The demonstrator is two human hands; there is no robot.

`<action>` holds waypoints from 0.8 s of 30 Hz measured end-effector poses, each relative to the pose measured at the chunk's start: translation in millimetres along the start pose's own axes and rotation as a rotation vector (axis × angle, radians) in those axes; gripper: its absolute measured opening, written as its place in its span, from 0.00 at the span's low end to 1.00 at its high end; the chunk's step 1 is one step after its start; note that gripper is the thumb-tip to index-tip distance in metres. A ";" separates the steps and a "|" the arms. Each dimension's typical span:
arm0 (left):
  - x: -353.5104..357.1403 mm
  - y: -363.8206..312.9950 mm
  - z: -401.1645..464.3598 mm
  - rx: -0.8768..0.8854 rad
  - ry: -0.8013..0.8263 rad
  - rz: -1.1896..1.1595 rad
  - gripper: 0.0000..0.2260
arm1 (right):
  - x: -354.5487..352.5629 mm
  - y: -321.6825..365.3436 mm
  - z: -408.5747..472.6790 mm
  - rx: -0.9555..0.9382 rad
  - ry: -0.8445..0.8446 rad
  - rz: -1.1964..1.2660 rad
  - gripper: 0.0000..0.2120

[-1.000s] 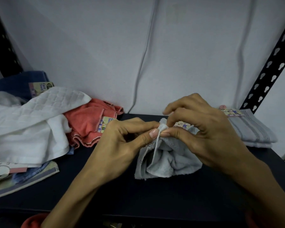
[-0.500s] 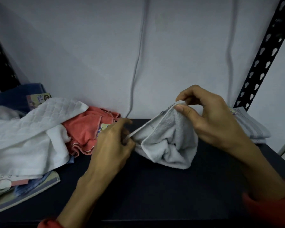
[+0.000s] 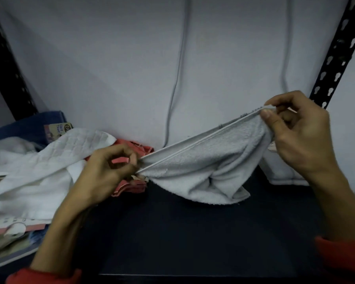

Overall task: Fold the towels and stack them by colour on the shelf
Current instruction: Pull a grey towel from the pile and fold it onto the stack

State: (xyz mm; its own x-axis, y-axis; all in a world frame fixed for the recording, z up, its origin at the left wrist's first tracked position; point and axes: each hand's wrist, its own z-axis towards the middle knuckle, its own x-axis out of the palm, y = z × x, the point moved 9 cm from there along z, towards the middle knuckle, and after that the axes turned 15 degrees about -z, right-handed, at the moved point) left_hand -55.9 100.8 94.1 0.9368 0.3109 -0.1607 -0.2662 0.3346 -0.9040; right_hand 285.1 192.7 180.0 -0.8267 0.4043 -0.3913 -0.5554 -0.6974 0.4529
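Left hand (image 3: pixel 103 173) and right hand (image 3: pixel 301 136) each pinch the grey towel (image 3: pixel 205 167); its bunched middle may fold crooked

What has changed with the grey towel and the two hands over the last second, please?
The hands have drawn apart: the left hand went left and low, the right hand up and right, stretching the grey towel from a bunched wad into a taut hemmed edge. Both still pinch it. The white towel, coral towel and folded grey towel lie as before.
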 end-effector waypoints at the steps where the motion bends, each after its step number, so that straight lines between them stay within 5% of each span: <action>1: -0.5 -8.0 -1.5 0.036 0.032 -0.004 0.15 | -3.1 -1.9 -0.1 0.012 -0.001 0.010 0.06; 13: 3.2 0.0 -5.6 -0.019 0.102 -0.024 0.15 | -6.9 -21.1 -8.9 0.164 0.017 0.157 0.06; 20: 6.1 18.7 -4.6 -0.118 -0.012 -0.026 0.10 | 55.7 -92.3 -30.9 0.454 0.359 0.066 0.02; 24: 3.8 42.3 -4.7 -0.247 -0.082 -0.092 0.04 | 80.9 -114.2 -50.5 0.571 0.409 0.031 0.04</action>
State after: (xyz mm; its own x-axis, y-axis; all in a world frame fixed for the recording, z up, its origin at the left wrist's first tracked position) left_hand -62.5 111.9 53.4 0.9303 0.3634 -0.0504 -0.1081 0.1404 -0.9842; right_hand 286.2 275.2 56.2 -0.8048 0.0560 -0.5909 -0.5854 -0.2398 0.7745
